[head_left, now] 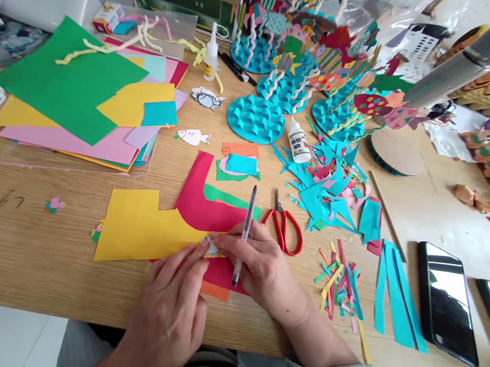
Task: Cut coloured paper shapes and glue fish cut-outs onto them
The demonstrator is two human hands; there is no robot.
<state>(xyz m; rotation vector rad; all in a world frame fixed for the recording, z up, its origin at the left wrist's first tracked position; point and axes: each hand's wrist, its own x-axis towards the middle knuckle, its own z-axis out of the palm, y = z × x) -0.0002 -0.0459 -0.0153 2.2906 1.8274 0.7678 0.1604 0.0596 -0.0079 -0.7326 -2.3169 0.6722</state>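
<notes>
Near the front edge of the table, my left hand [175, 298] presses its fingertips on a small patterned paper piece [213, 247] at the right end of a yellow sheet [138, 225]. My right hand [262, 262] meets it from the right, its fingers bent round a clear pen [246, 228] that stands nearly upright, and its index finger and thumb reach the same small piece. Red paper [196, 191] lies behind and partly under the yellow sheet. Red-handled scissors [285, 225] rest beyond my right hand. A white fish cutout [193, 136] lies farther back.
Stacked coloured sheets [82, 85] lie at the left. Blue scraps [324, 191], a glue bottle [298, 141] and small paper strips [341, 283] spread on the right, beside a phone [447, 301]. Blue scalloped discs [256, 119] with paper fish stand at the back.
</notes>
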